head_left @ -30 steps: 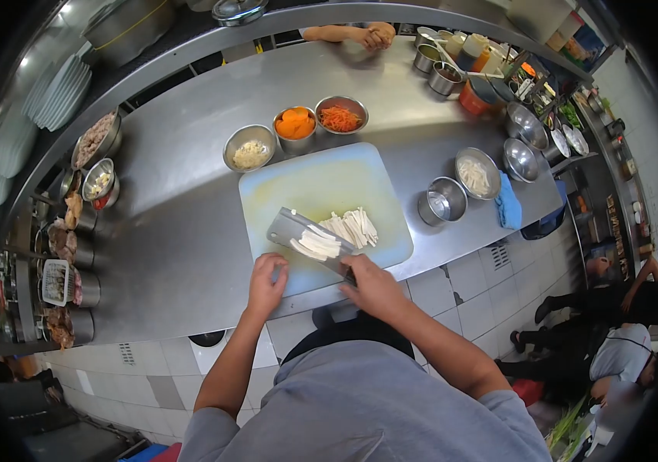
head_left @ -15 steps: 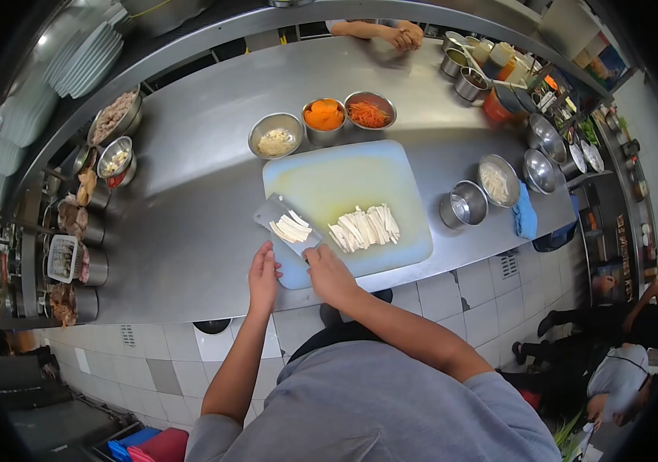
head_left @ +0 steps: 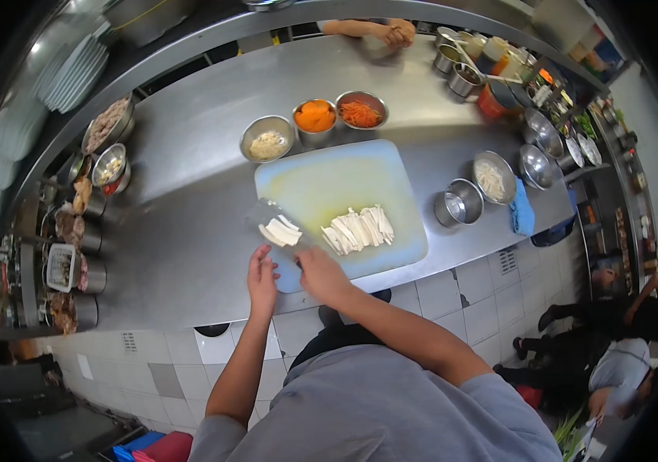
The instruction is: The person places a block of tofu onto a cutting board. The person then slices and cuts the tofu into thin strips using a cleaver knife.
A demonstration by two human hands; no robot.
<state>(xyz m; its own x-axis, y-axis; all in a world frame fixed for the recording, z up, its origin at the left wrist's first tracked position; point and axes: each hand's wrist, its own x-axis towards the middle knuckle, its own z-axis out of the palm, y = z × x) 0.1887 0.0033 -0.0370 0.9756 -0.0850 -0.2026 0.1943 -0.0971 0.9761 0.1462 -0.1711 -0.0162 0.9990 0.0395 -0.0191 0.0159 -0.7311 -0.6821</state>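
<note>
My right hand [head_left: 323,276] grips a cleaver [head_left: 263,212], its blade held flat over the left edge of the cutting board [head_left: 329,173]. A few white strips [head_left: 280,231] rest on the blade, which is blurred. Just left of the blade is my left hand [head_left: 262,279], fingers apart and slightly curled, with nothing in it. On the board, right of the cleaver, lies a row of cut white sticks [head_left: 358,230]; what vegetable they are I cannot tell.
Behind the board stand steel bowls of chopped pale pieces [head_left: 267,146], orange slices [head_left: 315,117] and shredded carrot [head_left: 361,112]. At right are a steel pot [head_left: 460,204], a bowl of white strips [head_left: 492,179] and a blue cloth [head_left: 521,212]. Another person's hands [head_left: 398,34] rest across the counter.
The cleaver with its strips has shifted slightly and its blade now looks blurred; the strips sit closer together. My view has moved a little. The row of sticks stays on the board.
</note>
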